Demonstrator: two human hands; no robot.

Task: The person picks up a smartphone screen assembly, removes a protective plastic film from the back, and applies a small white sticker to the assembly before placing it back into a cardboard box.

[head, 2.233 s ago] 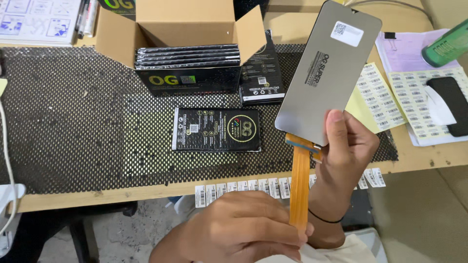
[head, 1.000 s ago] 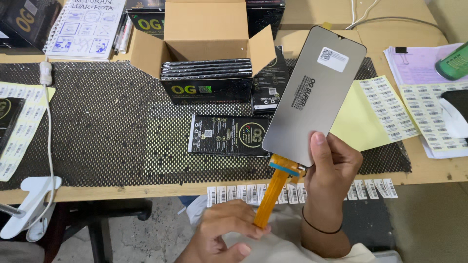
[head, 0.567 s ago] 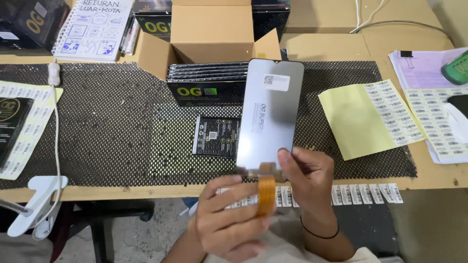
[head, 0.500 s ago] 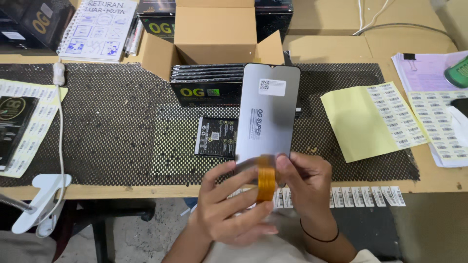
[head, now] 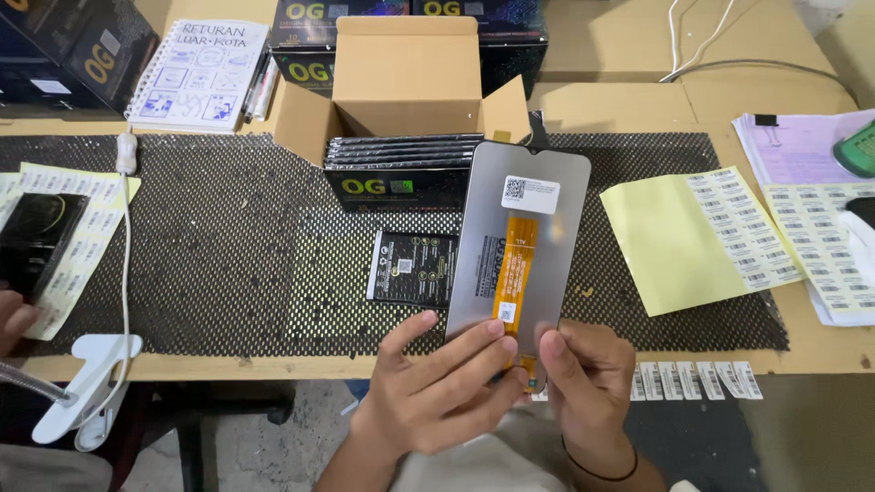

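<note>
I hold a grey phone screen panel (head: 547, 246) upright over the front edge of the table, its back toward me. An orange flex cable (head: 512, 269) lies folded flat up against that back, below a small white sticker (head: 530, 193). My left hand (head: 437, 392) grips the panel's lower left edge, fingers pressing the cable's lower end. My right hand (head: 583, 383) holds the lower right corner, thumb on the panel. Behind the panel a flat black packet (head: 410, 266) lies on the black mesh mat (head: 210, 246).
An open cardboard box (head: 406, 91) with several black flat boxes stands at the back. A yellow label sheet (head: 702, 237) and papers lie to the right, a spiral notebook (head: 196, 77) at back left, label strips (head: 693, 380) along the front edge. Another person's hand (head: 14, 319) shows at far left.
The panel came from the upper right to the middle in front of me. The orange cable, which hung below it, is now folded up against its back. My left hand moved up onto the panel.
</note>
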